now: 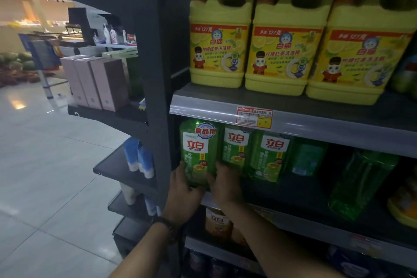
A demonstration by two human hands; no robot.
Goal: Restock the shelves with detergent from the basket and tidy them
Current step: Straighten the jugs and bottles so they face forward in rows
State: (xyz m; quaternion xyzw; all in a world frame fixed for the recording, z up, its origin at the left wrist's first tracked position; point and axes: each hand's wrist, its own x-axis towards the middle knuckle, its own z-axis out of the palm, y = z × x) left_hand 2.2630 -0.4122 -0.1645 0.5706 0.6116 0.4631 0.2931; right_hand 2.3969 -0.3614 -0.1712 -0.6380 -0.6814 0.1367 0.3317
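Grey shelf [293, 196] — pale tiled floor [45, 165] beside it.

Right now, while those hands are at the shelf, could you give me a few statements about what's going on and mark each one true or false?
1. The left hand and right hand hold the same green bottle. True.
2. Three yellow jugs stand on the shelf above. True.
3. The held bottle is at the right end of its row. False: it is at the left end, beside the dark upright post.
4. The jugs have blue caps. False: the caps look orange.
5. A price tag sits on the shelf edge above the green bottles. True.
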